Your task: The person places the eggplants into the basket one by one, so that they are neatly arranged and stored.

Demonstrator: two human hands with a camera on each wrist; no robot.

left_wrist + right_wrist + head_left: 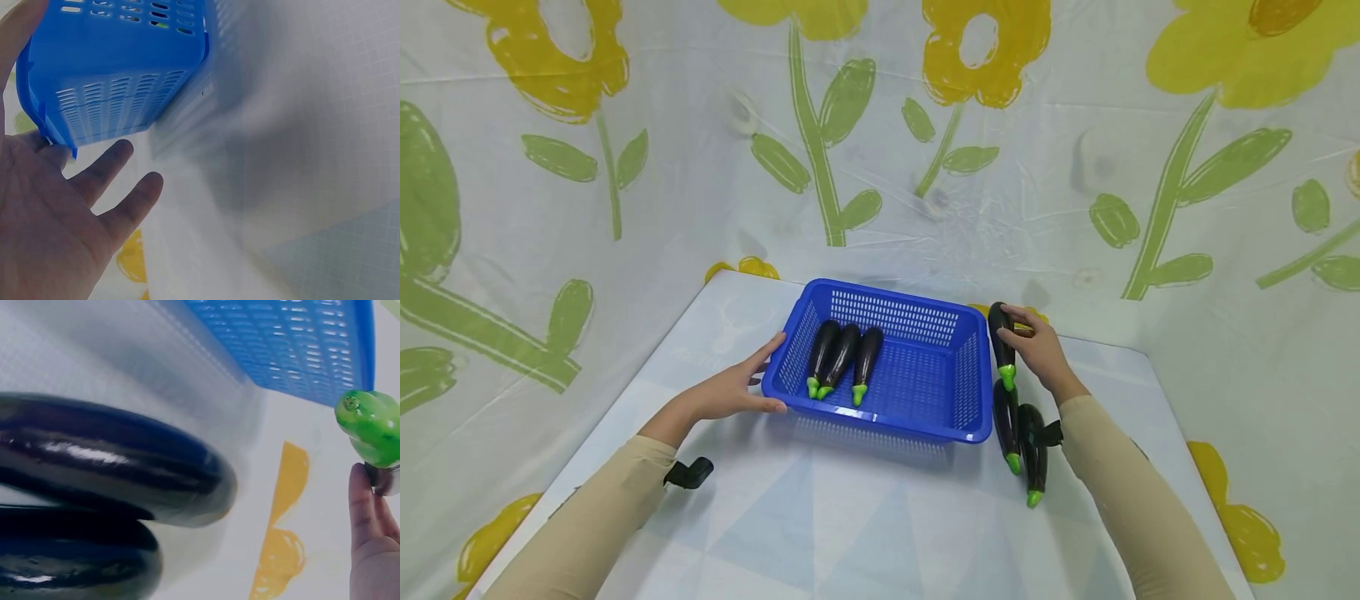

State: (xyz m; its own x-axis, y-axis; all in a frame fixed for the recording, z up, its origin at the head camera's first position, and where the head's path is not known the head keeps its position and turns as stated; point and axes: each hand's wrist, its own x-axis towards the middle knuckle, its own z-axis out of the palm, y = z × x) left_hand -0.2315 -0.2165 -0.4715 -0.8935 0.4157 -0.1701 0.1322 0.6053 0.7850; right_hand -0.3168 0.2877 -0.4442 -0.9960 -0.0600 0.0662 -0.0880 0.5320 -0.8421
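A blue plastic basket (917, 367) with slotted walls holds three dark eggplants (842, 354) with green stems, lying side by side at its left. My left hand (730, 393) rests against the basket's left end, thumb and fingers spread along the rim. In the left wrist view, two fingers (134, 206) extend free of the basket wall. Just beyond the basket's right wall, my right hand (1033, 346) holds an eggplant (1002, 333) between thumb and fingers, stem pointing toward me. The right wrist view shows its green stem (372, 428) near the hand.
Two more eggplants, a left one (1006, 425) and a right one (1033, 458), lie on the table to the right of the basket, below the held one. The table (850, 517) has a pale triangle-patterned cover. Behind it hangs a flower-printed curtain (1037, 200).
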